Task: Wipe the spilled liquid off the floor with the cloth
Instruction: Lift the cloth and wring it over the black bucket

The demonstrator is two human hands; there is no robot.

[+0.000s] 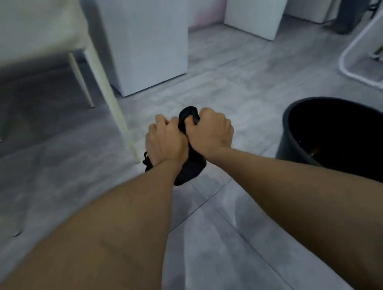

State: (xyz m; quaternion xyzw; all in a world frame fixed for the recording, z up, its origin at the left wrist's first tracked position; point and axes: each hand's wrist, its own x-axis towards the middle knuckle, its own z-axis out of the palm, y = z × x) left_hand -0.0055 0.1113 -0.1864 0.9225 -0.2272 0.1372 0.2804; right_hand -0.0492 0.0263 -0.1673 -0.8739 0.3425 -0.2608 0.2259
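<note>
A dark cloth [190,169] is bunched between both my fists, held in the air above the grey tiled floor [235,248]. My left hand [164,141] is shut on its left part and my right hand [210,131] on its right part, knuckles up and pressed together. A loop of the cloth pokes out above the fists and a wad hangs below the wrists. Darker damp-looking patches show on the tiles near me; I cannot make out a distinct puddle.
A black bucket [294,136] stands on the floor just right of my hands. A pale chair [111,101] stands at the left, one leg close to my left hand. White cabinets [147,41] line the back. A white wire rack [359,74] is at right.
</note>
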